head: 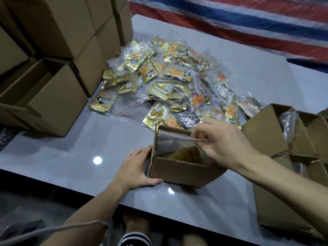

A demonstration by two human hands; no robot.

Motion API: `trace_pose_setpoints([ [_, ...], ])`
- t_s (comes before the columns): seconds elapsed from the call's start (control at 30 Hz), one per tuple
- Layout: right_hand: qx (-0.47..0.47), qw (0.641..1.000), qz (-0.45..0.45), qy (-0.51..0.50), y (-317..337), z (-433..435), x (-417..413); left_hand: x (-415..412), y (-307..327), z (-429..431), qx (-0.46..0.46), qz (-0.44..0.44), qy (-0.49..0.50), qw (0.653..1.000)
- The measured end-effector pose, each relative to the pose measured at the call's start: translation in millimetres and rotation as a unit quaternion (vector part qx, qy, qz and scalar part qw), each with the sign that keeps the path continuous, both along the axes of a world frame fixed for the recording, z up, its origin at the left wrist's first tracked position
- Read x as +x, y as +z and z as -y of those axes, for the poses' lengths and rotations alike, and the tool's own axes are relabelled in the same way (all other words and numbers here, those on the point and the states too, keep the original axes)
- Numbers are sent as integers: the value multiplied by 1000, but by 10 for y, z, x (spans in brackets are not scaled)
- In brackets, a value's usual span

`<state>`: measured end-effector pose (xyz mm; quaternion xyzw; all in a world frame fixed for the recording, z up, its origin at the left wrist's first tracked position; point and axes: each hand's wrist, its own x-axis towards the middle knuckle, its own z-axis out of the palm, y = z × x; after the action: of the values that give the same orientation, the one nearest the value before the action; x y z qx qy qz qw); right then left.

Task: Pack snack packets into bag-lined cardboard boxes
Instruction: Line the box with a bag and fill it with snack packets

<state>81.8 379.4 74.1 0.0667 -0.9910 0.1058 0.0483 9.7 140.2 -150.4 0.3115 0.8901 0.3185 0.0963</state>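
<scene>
1. A small cardboard box [181, 172] stands open at the lower middle of the frame, on the near part of a grey table [71, 153].
2. The left hand [134, 169] grips the box's left wall, with the thumb along the front lower edge and the fingers curled round the side.
3. A clear bag [170, 142] lines the box. The right hand [223, 141] reaches in from the right, above the opening, and pinches the bag's upper edge between thumb and fingertips.
4. A gold packet [184, 153] shows low inside the lined box. How many lie there cannot be told.
5. A loose pile of snack packets [174, 77], gold with orange and black print and many in clear zip bags, spreads over the middle of the table, just beyond the box.
6. Closed brown cartons [53, 32] are stacked at the upper left, and one open carton [53, 107] stands in front of them at the left edge.
7. More open boxes [301, 135], some showing plastic lining, crowd the right edge.
8. A red, white and blue striped sheet [230, 20] runs across the upper right.
</scene>
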Motion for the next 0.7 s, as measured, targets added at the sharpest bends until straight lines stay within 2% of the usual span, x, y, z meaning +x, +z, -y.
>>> trace_pose_setpoints([
  [0.03,20,999,-40,15,22,8,42,-4,4,-3,2,1,0,1000],
  [0.1,33,998,-31,44,4,47,74,-7,10,-5,9,4,-2,1000],
  [0.17,16,993,92,71,-30,93,41,-2,6,-6,13,2,-7,1000],
  [0.27,-1,953,289,86,-51,94,-69,-5,-2,-10,8,0,-11,1000],
  [0.37,-38,903,426,36,-57,161,-106,-7,4,-27,11,-2,-5,1000],
  [0.43,-21,876,482,18,-110,175,-94,-2,-1,-25,14,-5,-4,1000],
  [0.47,2,878,479,20,-132,191,-75,4,-1,-21,15,-4,-3,1000],
  [0.5,25,899,437,23,-140,202,-61,7,0,-18,18,-2,-3,1000],
  [0.57,63,956,285,29,-140,210,-77,3,7,-17,19,-2,-5,1000],
  [0.6,58,972,227,31,-146,222,-87,3,14,-22,17,-2,-7,1000],
  [0.63,39,978,203,32,-170,229,-102,3,21,-24,18,-2,-9,1000],
  [0.7,9,968,250,24,-207,269,-153,2,34,-24,22,2,-8,1000],
])
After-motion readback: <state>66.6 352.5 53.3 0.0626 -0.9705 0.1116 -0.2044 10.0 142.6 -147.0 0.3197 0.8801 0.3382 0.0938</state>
